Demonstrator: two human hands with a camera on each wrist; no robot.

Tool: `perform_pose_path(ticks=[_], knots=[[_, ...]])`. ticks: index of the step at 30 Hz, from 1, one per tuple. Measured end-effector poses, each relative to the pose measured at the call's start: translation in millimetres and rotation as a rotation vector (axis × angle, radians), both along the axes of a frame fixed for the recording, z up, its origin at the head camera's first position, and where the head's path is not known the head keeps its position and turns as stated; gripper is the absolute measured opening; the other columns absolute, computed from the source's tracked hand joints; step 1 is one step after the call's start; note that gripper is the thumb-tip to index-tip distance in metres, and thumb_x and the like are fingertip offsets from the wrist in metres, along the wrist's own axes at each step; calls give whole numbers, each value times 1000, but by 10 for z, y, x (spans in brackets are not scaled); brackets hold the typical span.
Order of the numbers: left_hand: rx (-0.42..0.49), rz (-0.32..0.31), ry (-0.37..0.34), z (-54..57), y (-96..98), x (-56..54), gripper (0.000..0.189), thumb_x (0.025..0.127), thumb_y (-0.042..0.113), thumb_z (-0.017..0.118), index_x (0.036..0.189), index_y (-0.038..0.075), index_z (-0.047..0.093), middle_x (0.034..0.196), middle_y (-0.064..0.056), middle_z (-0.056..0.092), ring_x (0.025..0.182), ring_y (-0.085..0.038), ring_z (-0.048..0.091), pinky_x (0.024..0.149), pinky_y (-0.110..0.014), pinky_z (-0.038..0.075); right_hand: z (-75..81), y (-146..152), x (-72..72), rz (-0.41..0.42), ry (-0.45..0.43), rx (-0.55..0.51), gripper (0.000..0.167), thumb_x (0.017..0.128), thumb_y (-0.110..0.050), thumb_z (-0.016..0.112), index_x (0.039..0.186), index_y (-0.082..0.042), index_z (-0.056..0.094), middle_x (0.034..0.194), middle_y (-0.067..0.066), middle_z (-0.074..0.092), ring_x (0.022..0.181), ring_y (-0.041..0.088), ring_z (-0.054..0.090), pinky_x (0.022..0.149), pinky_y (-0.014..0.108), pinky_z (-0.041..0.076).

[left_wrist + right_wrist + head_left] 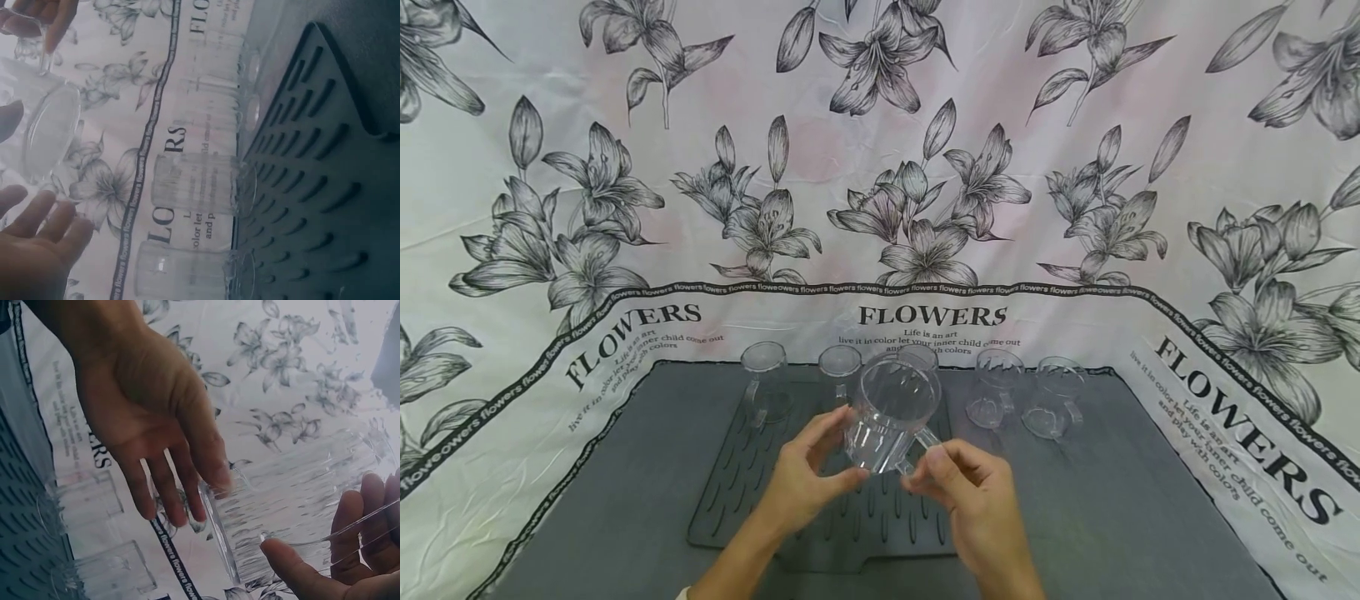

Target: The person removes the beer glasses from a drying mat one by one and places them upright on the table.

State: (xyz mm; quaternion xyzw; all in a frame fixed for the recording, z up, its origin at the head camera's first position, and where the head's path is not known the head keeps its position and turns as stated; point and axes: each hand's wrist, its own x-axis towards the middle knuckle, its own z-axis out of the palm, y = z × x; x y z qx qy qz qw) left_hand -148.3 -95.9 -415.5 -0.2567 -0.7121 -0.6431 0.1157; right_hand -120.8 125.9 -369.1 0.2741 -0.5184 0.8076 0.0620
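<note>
A clear glass mug point(898, 396) is held up over the mat, tilted with its mouth showing to the head camera. My right hand point(973, 492) grips its handle, thumb on one side and fingers on the other; the right wrist view shows the thumb point(284, 559) on the handle and the ribbed glass body. My left hand point(801, 471) is at the mug's left side near its base, thumb and fingers spread apart. In the right wrist view the left thumb touches the base edge, and its other fingers point(165, 487) extend fairly straight.
Beneath the hands lies a dark ridged drying mat point(760, 492) on a grey table point(1120, 517). Upright glass mugs stand behind: a left mug point(765, 387), a second one point(838, 362), one partly hidden point(921, 358), and two at right point(996, 387). A flower-printed cloth point(737, 250) hangs behind.
</note>
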Motion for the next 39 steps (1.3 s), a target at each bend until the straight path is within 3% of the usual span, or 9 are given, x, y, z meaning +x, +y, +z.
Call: perform_pose_path(ticks=[8,17,23,30,36,39], knots=[[-121,160,44,-77,-249,45,71,81,7,79,141,-2,44,138,-10,47,127,-29,43,103,-35,39,72,152,-37,-116,-1,-7,20,96,10,49,81,11,62,76,12,64,74,21,66,72,39,57],[-185,317,10,-204,-572,156,71,81,10,79,141,-1,44,137,-12,48,127,-30,42,99,-18,38,170,420,-88,-314,-81,60,22,95,3,57,80,19,57,72,14,62,71,23,65,71,41,57],[-277,443,-32,-276,-791,205,72,82,16,80,142,-1,43,138,-11,48,125,-28,43,94,-8,35,226,635,-191,-399,-67,77,26,95,1,59,81,23,55,72,16,60,70,23,65,70,39,57],[-331,546,-105,-343,-1008,290,76,82,25,80,145,4,42,138,-10,47,125,-26,43,93,-15,39,264,879,-327,-507,-75,138,33,96,-6,60,81,22,54,71,16,60,69,25,64,68,39,58],[-372,604,-140,-412,-1133,317,80,81,30,81,145,4,40,138,-10,46,124,-25,43,91,-7,34,295,1054,-422,-580,-114,131,35,96,-8,62,80,22,55,70,16,59,67,26,64,67,37,58],[-390,634,-161,-451,-1197,321,81,80,31,81,145,3,40,138,-12,46,125,-29,43,98,-22,39,312,1132,-473,-583,-119,110,35,96,-8,61,80,22,55,71,15,59,67,25,64,67,37,58]])
